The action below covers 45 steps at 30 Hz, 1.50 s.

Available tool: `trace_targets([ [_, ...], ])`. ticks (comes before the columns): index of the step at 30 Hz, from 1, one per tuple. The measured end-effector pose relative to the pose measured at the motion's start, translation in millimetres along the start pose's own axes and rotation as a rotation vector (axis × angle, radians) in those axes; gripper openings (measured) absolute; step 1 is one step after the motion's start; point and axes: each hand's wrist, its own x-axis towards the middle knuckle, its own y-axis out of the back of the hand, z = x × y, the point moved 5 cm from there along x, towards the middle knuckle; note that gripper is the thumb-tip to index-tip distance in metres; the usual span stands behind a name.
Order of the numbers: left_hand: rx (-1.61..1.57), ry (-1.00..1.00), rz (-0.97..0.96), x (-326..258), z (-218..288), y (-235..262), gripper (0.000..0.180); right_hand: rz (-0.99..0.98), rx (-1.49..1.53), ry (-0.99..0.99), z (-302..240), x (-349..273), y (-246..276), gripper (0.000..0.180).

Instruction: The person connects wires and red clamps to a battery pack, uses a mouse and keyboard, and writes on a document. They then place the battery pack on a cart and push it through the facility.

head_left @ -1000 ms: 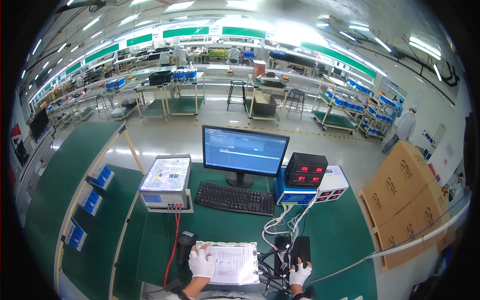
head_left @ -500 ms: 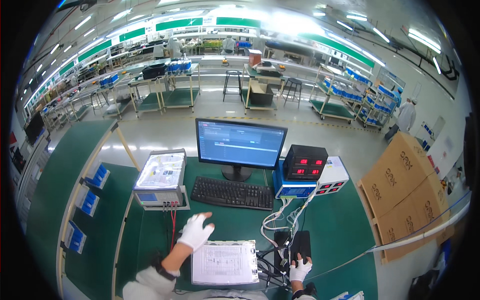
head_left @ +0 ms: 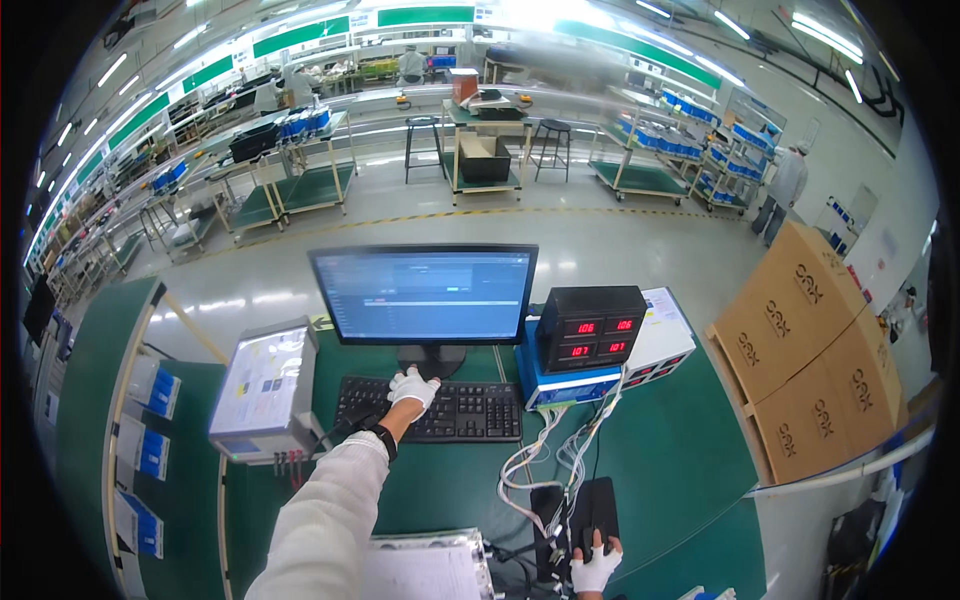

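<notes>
My left hand (head_left: 412,388), in a white glove, reaches forward and rests its fingers on the black keyboard (head_left: 432,409) just below the monitor (head_left: 425,297). My right hand (head_left: 596,567), also gloved, lies on a black mouse on a dark pad (head_left: 592,508) at the bench's near edge. A white flat unit with a printed sheet (head_left: 428,568) lies between my arms, close to me.
A grey test instrument (head_left: 266,385) stands left of the keyboard. A black meter with red digits (head_left: 590,327) sits on a blue and white box (head_left: 575,385) at right, with white cables (head_left: 545,460) running down. Cardboard boxes (head_left: 808,355) are stacked at far right.
My left hand left the white unit and moved forward onto the keyboard. The view has tilted up and closer to the monitor. My right hand stayed on the mouse.
</notes>
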Motion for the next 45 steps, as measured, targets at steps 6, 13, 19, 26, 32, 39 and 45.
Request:
trace_targets([
  [6,0.051,0.066,0.208,72.6,21.4,-20.0,0.074,-0.040,-0.052,-0.030,-14.6,7.7,9.6,0.066],
  [13,0.019,0.170,0.350,133.3,11.4,-37.9,0.071,-0.066,-0.014,-0.068,-8.5,11.1,0.5,0.067],
  [19,0.155,0.016,0.475,169.2,3.4,-53.4,0.050,-0.062,-0.030,-0.036,-12.4,19.2,2.9,0.065],
  [26,0.127,0.156,0.487,160.0,-13.8,-53.2,0.043,-0.043,0.004,-0.011,-15.8,19.7,2.2,0.064],
  [32,0.031,0.330,0.515,109.9,24.0,-30.3,0.042,-0.030,-0.025,-0.010,-13.0,18.1,5.2,0.063],
  [39,0.084,0.342,0.524,111.6,30.5,-33.5,0.036,-0.028,-0.033,0.003,-14.4,21.2,5.1,0.062],
  [45,0.089,0.365,0.402,119.6,8.1,-34.3,0.039,0.004,0.001,0.035,-17.5,17.6,4.3,0.061],
])
